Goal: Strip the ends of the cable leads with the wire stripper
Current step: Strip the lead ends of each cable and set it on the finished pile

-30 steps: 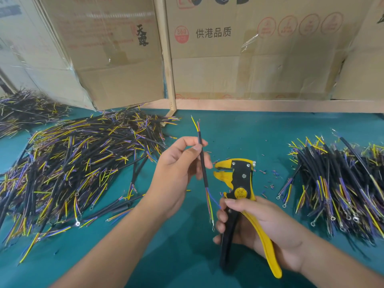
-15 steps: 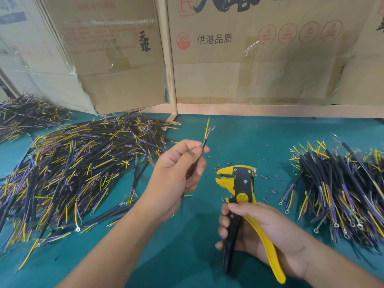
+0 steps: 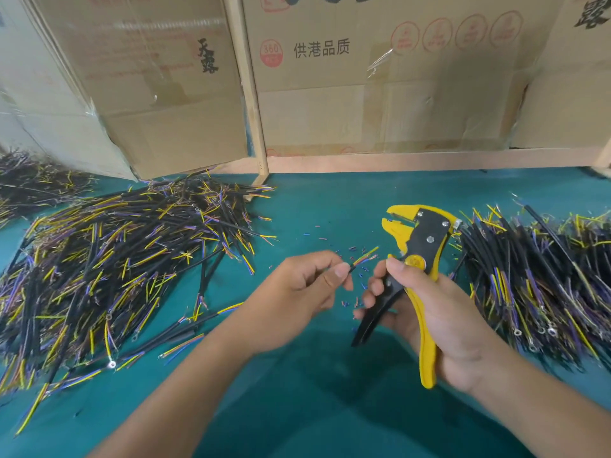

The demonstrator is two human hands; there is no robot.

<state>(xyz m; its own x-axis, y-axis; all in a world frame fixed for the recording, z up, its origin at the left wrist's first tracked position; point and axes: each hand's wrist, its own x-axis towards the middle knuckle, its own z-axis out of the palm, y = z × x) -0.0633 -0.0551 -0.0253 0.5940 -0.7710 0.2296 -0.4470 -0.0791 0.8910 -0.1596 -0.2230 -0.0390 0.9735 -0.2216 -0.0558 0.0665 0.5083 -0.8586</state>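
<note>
My left fingers (image 3: 340,271) pinch one cable (image 3: 360,260) just behind its fanned leads, thumb against forefinger, so only the short coloured ends poke out toward the tool; gripping that close should keep the thin leads from flopping when they go between the jaws. The rest of that cable is hidden under my left hand (image 3: 297,292).

My right hand (image 3: 439,312) is wrapped round the wire stripper (image 3: 420,246), thumb up near the pivot, fingers curled over the black handle and the yellow handle lying in my palm. The handles stand spread and the jaws look parted, facing left toward the leads, which sit near them but not yet between them. I judge I am lining up the next cut, with the leads needing to travel up and right into the mouth.

Between my hands the green bench (image 3: 314,209) is speckled with tiny insulation scraps (image 3: 350,249), where I would expect each stripped bit to drop. A big heap of cables (image 3: 125,252) lies within my left reach, and another pile (image 3: 535,276) sits just beside the tool on the right; which is finished I cannot tell. Cardboard boxes (image 3: 396,94) stand behind the bench along its back edge.
</note>
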